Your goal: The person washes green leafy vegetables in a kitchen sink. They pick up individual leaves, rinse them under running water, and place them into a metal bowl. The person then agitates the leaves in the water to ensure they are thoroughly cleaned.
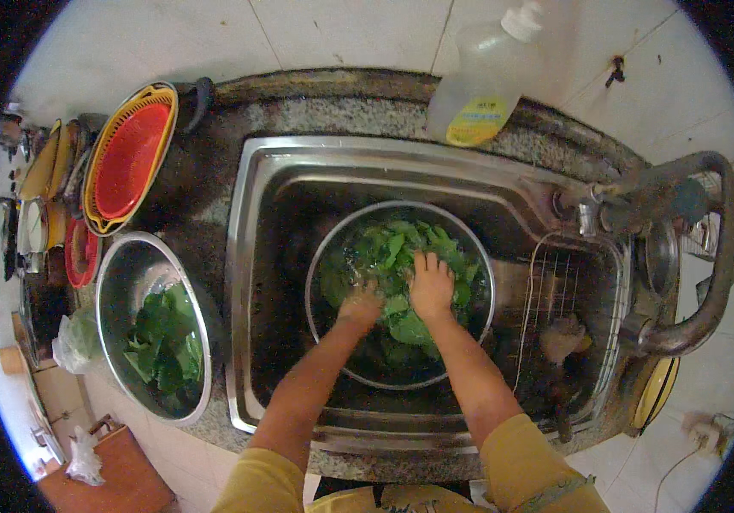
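Note:
A round metal bowl stands inside the steel sink, holding water and loose green leaves. Both of my arms reach down into it. My left hand dips among the leaves at the bowl's left side, its fingers blurred and partly under water. On top of the leaves, right of the middle, lies my right hand with its fingers spread, pressing on them rather than gripping. A second metal bowl with more green leaves sits on the counter to the left.
The sink surrounds the bowl; its right side holds a wire rack. A curved faucet rises at the right. Behind the sink stands a clear pump bottle. Red and yellow baskets lean at the back left.

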Demonstrator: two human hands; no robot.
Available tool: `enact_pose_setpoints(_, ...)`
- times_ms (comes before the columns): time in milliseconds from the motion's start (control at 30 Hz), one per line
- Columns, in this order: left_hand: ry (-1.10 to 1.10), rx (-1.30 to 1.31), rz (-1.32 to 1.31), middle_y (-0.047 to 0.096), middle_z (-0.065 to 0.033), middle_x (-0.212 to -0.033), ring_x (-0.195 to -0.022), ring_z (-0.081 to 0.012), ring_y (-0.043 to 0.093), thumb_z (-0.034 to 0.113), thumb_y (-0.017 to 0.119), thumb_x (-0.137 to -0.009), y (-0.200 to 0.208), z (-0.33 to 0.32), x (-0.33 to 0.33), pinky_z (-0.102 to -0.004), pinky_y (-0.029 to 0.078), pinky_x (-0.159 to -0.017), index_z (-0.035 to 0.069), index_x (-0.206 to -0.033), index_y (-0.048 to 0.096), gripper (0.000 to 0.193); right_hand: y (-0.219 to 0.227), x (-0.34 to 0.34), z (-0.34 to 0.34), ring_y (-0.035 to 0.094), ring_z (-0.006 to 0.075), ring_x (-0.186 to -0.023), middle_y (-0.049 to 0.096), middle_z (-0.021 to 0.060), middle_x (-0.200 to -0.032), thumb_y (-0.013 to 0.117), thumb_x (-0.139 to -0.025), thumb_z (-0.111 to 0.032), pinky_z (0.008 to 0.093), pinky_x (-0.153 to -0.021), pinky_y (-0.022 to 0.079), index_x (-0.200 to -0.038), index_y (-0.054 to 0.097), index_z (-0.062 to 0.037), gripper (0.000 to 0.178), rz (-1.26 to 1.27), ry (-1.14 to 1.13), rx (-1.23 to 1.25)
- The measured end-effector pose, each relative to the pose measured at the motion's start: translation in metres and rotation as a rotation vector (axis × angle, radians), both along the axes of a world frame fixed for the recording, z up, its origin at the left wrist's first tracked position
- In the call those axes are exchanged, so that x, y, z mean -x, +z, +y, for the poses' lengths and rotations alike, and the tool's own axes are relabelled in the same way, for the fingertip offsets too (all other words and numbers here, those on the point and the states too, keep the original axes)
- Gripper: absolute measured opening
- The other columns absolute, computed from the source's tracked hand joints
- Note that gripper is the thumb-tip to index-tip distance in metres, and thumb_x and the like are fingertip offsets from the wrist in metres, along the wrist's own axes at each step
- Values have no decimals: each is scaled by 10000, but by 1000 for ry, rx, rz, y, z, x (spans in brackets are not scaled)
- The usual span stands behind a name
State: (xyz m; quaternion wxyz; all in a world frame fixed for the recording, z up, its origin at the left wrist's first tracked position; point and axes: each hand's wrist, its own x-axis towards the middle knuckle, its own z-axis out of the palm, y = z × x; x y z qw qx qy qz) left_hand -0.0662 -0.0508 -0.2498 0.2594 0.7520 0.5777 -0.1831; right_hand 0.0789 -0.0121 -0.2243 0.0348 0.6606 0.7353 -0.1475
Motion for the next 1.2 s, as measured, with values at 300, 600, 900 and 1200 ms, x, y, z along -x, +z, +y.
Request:
enact_pose_setpoints(300, 603, -130, -690, 548, -162, -997, -982, -334, 495, -33, 560, -611, 44, 26, 2, -383, 449, -765, 52, -974, 579, 373, -29, -14, -14, 470, 329, -1009, 495, 219, -1097, 531, -775, -363, 391, -851, 378, -1197, 372, 41, 606, 808, -969, 352)
enact_pose_setpoints(600, 304, -308, -1056, 496, -156, -1082, -1081, -300, 428, 26, 610, -550, 158, 35, 24, -349, 318, -934, 81, -961, 564, 417, 120, -17, -13, 469, 236, -1019, 498, 159, -1097, 518, -816, -353, 347, -864, 359, -1110, 489, 12, 469, 851, -743, 367)
enact_pose_setpoints(900, 187, -76, -590, 10, -177, -1398, -1264, -416, 59, 189, 628, -701, 111, 10, 36, -530, 136, -995, 232, -1350, 147, 809, 82, -36, -29, 306, 368, -1176, 340, 155, -1286, 581, -758, -289, 484, -964, 248, -1246, 360, -112, 564, 302, -171, 32)
enact_pose_setpoints(1200, 127, -78, -14, -36, -123, -1410, -1277, -374, 58, 469, 346, -854, 41, 16, -12, -558, 123, -983, 310, -1352, 9, 621, 5, -6, -32, 154, 381, -1248, 170, 147, -1366, 538, -757, -162, 522, -983, 172, -1347, 183, -222, 691, 17, 12, 78)
